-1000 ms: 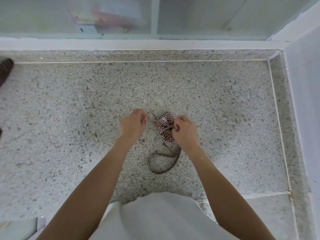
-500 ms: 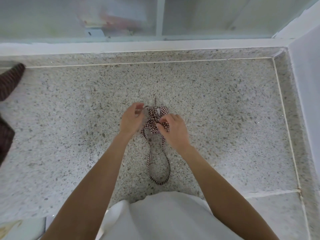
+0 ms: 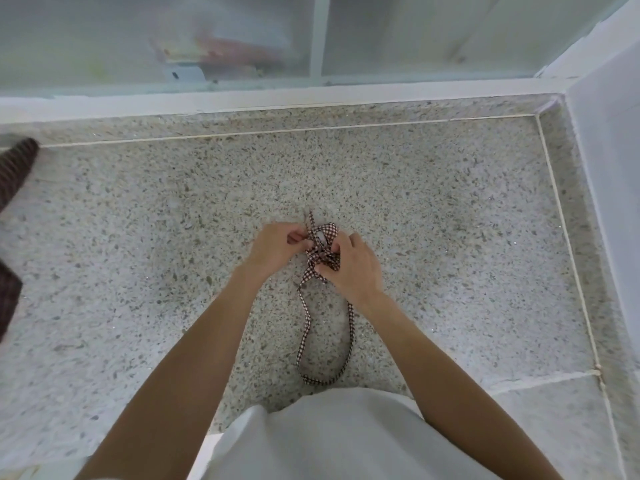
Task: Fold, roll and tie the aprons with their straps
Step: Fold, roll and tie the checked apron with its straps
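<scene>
On the speckled floor, work is centred on one small checked bundle. At the far left edge, dark cloth is seen lying well apart from the hands — possibly more aprons, though too little shows to tell. Moving inward, the left hand is curled, and a strap end seems to be pinched at the bundle's left side. Between the hands sits the rolled apron, resting on the floor with its strap crossed over the middle. On its right, the right hand is closed over the roll, the strap apparently caught under the fingertips; the exact pinch is hidden. A long loop of strap is left trailing toward the white garment at the near edge.

The step in hand is judged to be the knot. It is best done with the roll pinned firmly by the right hand, so that nothing unrolls while the left end is drawn through. Tension should be taken up evenly — a sharp tug could skew the roll. The slack loop should be gathered before the knot is set, or the tie may be left loose.
</scene>
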